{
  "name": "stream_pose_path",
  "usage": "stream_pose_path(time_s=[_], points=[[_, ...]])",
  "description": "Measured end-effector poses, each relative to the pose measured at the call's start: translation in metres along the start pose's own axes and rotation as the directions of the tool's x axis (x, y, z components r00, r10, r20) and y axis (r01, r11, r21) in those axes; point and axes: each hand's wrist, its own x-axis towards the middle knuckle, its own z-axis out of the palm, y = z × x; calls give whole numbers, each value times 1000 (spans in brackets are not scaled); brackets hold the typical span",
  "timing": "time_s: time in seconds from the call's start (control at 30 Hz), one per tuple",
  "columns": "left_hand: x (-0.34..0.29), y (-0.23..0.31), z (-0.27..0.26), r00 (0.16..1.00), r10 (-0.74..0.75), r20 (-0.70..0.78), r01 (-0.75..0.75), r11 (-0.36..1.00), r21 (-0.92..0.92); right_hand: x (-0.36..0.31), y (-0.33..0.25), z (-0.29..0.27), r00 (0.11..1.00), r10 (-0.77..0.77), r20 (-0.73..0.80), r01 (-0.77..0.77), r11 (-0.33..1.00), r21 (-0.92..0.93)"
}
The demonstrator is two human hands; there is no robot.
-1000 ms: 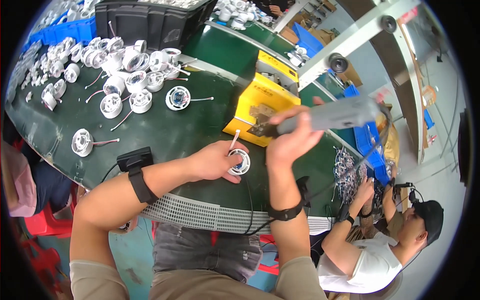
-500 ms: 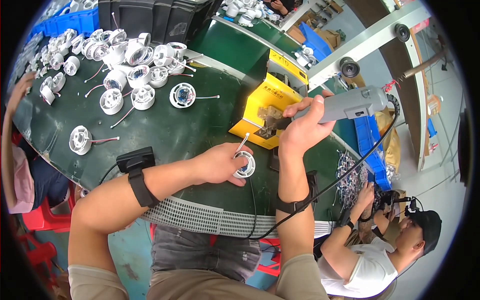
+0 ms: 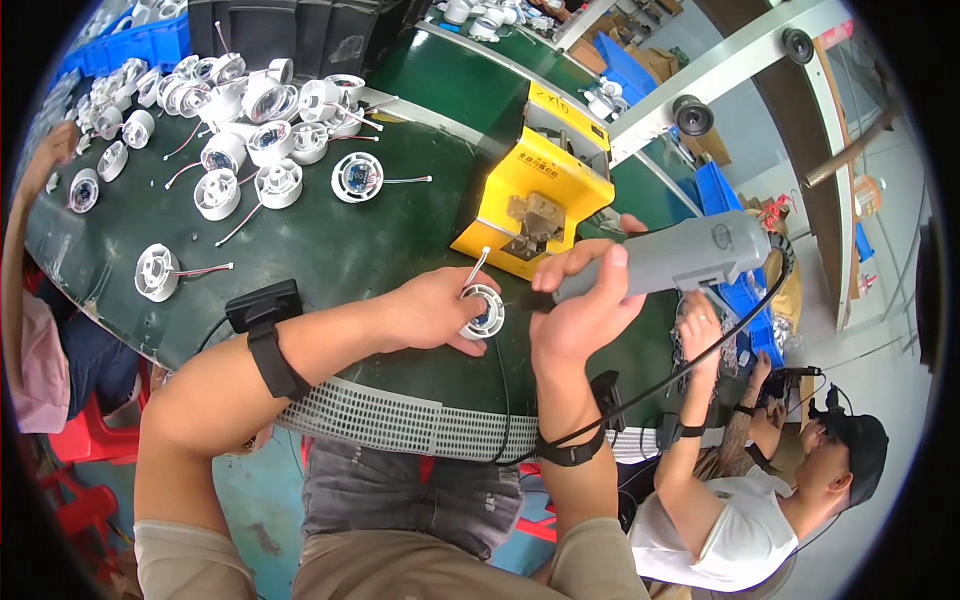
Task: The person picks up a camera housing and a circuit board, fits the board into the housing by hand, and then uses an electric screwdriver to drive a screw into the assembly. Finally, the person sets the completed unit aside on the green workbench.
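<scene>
Gripping a round white part point(image 3: 488, 318) mid-frame, left fingers point(image 3: 466, 344) curl closed; right fingers point(image 3: 570, 264) wrap a grey tool point(image 3: 670, 258). Desk edge point(image 3: 122, 330) curves lower left; upper-left blue bin point(image 3: 155, 42) holds white pieces.

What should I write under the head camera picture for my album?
Left hand holding a round white part, right hand gripping a grey corded tool, near a yellow machine.

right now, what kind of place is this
Probably an assembly workshop: white round housings heaped on a green bench, a grey corded tool in the right hand, a co-worker alongside.
</scene>
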Motion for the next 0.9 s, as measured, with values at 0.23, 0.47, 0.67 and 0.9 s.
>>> stream_pose_path(time_s=[0.23, 0.47, 0.67, 0.9], points=[[3, -5, 1, 999, 45, -5, -45, 999, -21, -16, 3, -3, 994, -14, 104, 16, 1000, -20], [3, -4, 1, 999, 43, -16, -43, 999, -9, -18, 6, -2, 994, 24, 108, -26, 1000, 18], [3, -5, 0, 998, 66, 2, -66, 998, -13, -21, 9, -4, 992, -13, 127, 10, 1000, 29], [2, -3, 1, 999, 48, -16, -48, 999, -4, -17, 9, -7, 992, -41, 116, 42, 999, -12]])
